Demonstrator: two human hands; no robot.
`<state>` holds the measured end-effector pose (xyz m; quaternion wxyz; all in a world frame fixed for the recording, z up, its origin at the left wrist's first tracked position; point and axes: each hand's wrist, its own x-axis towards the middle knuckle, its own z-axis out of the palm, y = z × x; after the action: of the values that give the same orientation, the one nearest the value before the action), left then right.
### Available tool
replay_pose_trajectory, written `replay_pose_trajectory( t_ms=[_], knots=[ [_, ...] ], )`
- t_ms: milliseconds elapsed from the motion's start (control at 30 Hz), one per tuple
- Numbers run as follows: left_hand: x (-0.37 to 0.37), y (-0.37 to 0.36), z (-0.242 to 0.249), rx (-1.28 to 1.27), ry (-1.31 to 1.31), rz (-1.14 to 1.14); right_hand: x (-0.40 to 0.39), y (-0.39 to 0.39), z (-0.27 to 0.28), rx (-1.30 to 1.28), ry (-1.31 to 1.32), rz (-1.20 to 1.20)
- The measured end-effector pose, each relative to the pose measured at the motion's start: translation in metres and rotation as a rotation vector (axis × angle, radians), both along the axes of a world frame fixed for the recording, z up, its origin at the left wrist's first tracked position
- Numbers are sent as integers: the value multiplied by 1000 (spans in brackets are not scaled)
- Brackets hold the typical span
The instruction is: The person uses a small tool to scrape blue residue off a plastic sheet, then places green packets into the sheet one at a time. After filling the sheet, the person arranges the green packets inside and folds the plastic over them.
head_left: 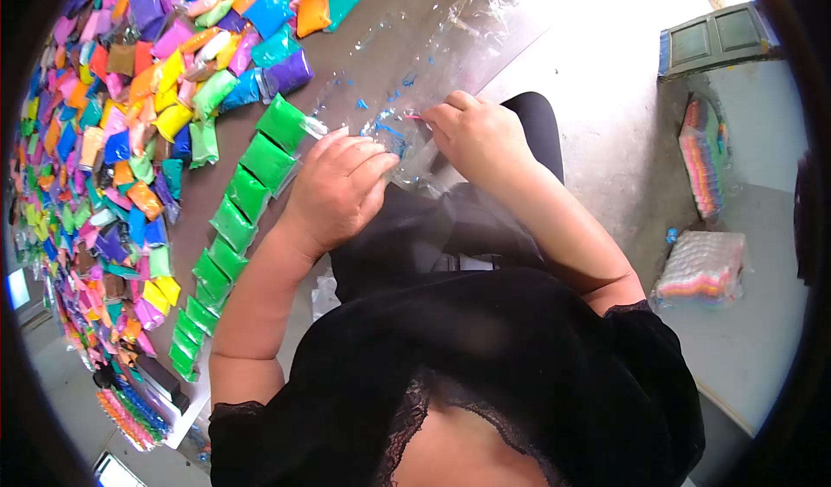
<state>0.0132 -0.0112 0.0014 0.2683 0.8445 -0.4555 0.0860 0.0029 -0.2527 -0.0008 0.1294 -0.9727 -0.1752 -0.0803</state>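
Note:
A crumpled clear plastic bag [415, 154] with bits of blue in it lies between my two hands, over my lap. My left hand [339, 188] has its fingers curled together at the bag's left side, close to the top packet of a row of green packets [249, 194]. What its fingertips hold is hidden. My right hand [476, 134] pinches the bag's upper right edge, where a small pink piece shows. The green packets overlap in a slanting line beside my left forearm.
A large heap of colourful packets [156, 97] covers the left of the brown table [368, 50]. More clear plastic [476, 19] lies at the far edge. On the floor at the right are two wrapped stacks, one upper [703, 158], one lower [703, 264], near a grey-green shutter [717, 37].

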Motion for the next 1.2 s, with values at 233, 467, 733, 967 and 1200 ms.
replay_pose_trajectory(
  t_ms=[233, 467, 733, 967, 1200],
  knots=[
    [14, -35, 8, 83, 68, 135, -4, -15, 15, 25, 134, -39],
    [23, -48, 3, 200, -45, 255, 23, -19, 18, 110, -60, 118],
    [14, -47, 4, 173, -78, 401, 55, -34, -22, 218, -44, 58],
    [12, -44, -13, 85, -166, 460, 45, -23, -6, 251, -86, 130],
    [11, -44, -17, 37, -215, 458, 51, -1, -11, -92, -71, 198]
  ],
)
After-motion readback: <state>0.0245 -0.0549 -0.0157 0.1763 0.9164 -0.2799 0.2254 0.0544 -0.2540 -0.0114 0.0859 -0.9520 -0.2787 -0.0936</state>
